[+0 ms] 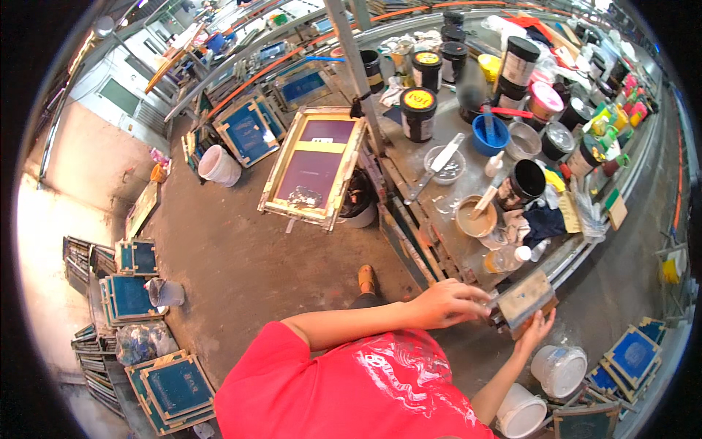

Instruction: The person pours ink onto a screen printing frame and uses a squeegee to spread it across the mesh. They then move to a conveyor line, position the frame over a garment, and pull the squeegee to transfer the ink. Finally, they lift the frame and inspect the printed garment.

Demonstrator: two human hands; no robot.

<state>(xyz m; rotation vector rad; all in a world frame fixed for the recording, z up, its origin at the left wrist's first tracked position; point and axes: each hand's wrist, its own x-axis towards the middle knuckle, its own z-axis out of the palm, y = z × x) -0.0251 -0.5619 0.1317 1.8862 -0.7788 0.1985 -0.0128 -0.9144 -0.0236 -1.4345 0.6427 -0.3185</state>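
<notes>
At the bench's near end, my right hand is closed round the underside and right side of a wooden block with a worn tan top and dark fittings at its left end. My left hand is at that left end, open, its loosely bent fingers apart; whether the fingertips touch it I cannot tell. Just behind the block stand a clear bottle with a white cap, a tan tub with a stick in it and a dark crumpled cloth.
The bench holds several ink tubs and a blue bowl. A framed screen leans at its left beside a post. Stacked screens line the left wall. White buckets and more screens sit at lower right.
</notes>
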